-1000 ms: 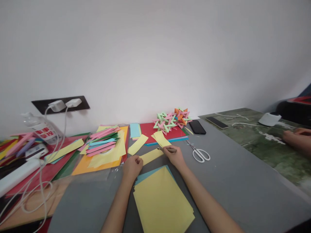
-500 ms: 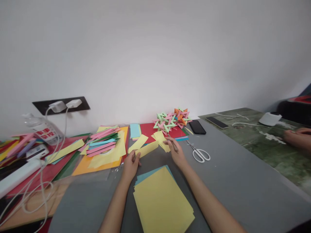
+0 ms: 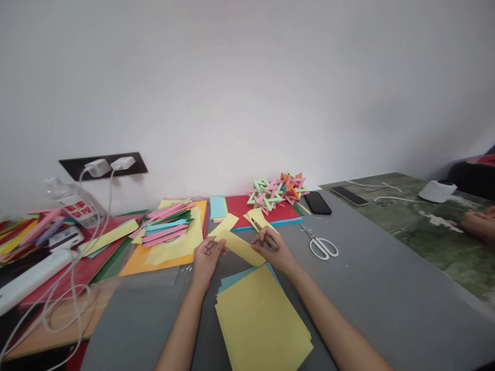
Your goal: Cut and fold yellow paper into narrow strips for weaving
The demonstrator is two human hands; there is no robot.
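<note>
My left hand pinches the left end of a pale yellow paper strip, which slants down to the right above the grey table. A slim dark pen is gripped in my right hand, its tip pointing up and left. The fingers of that hand are at the strip's right end; whether they also grip it I cannot tell. Just behind lie more yellow strips. Nearer to me is a stack of yellow sheets with blue paper showing beneath.
White-handled scissors and a black phone lie to the right. Folded paper stars rest on red paper. Coloured strips, white cables and a bottle are left. Another person's hand is far right.
The strip has swung from rising rightward to sloping down rightward. My right hand has come left and lower to the strip's end, and the pen now shows more clearly.
</note>
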